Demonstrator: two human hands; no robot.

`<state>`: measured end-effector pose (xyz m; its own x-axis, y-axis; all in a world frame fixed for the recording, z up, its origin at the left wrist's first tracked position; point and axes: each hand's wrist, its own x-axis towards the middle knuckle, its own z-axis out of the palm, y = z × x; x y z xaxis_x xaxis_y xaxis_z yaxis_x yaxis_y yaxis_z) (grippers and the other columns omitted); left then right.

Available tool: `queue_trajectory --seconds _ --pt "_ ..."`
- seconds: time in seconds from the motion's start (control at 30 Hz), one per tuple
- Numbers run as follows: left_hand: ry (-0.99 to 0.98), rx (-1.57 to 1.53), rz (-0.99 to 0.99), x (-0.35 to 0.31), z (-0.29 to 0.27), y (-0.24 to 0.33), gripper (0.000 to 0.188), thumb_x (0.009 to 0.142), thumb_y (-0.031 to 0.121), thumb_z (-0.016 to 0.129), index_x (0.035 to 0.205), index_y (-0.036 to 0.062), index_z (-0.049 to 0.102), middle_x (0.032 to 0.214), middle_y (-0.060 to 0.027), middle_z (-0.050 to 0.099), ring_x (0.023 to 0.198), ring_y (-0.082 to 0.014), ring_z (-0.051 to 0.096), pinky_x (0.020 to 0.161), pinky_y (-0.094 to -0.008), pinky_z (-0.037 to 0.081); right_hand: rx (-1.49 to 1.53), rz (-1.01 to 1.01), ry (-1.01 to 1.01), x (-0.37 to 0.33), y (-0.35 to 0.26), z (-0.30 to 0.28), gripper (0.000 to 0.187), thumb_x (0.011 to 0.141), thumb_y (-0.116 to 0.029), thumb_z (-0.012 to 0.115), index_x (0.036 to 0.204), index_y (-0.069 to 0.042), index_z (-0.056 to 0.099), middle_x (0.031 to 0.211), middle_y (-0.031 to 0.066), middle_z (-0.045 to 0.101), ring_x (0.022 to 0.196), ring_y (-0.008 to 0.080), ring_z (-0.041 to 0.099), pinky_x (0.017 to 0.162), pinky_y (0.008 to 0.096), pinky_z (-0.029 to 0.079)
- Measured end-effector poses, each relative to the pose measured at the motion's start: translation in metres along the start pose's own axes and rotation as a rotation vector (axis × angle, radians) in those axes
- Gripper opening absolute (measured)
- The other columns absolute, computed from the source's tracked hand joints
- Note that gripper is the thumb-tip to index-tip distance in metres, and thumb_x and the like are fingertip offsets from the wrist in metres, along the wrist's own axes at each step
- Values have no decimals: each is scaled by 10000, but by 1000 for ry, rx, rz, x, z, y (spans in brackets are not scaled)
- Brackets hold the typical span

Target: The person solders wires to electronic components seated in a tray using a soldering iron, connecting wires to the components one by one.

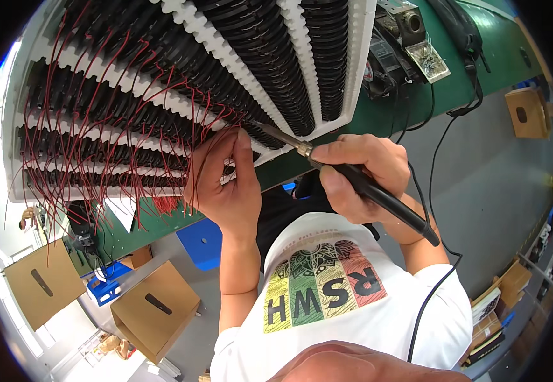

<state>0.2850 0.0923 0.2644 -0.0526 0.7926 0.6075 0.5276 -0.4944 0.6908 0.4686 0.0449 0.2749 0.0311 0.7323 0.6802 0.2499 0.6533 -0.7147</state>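
My right hand [359, 175] grips a black soldering iron [385, 200] like a pen, its metal tip pointing left toward my left fingertips. My left hand [225, 181] pinches thin red wires [194, 137] at the near edge of a large white foam tray [362, 57]. The tray holds rows of black round parts [270, 57], many with red wires sticking out. The iron's black cord [435, 293] trails down past my white shirt.
The tray lies on a green bench [467, 83]. A metal stand and a small clear box of bits [428, 60] sit at the upper right. Cardboard boxes [155, 309] and a blue crate [108, 283] stand on the grey floor below.
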Motion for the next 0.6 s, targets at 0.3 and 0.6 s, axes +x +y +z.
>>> queue_trajectory --seconds 0.3,0.6 --pt "-27 39 19 3 -2 3 96 805 -38 738 888 10 749 903 -61 730 723 -156 639 661 -258 512 -21 110 26 12 -3 9 160 779 -50 670 919 24 695 609 33 639 414 102 429 420 208 349" --pt "-12 77 44 5 -1 7 91 806 -34 739 885 11 747 906 -61 728 723 -153 639 650 -256 510 -76 5 -44 20 -2 10 153 796 -52 667 926 25 691 627 44 648 423 100 442 435 207 361"
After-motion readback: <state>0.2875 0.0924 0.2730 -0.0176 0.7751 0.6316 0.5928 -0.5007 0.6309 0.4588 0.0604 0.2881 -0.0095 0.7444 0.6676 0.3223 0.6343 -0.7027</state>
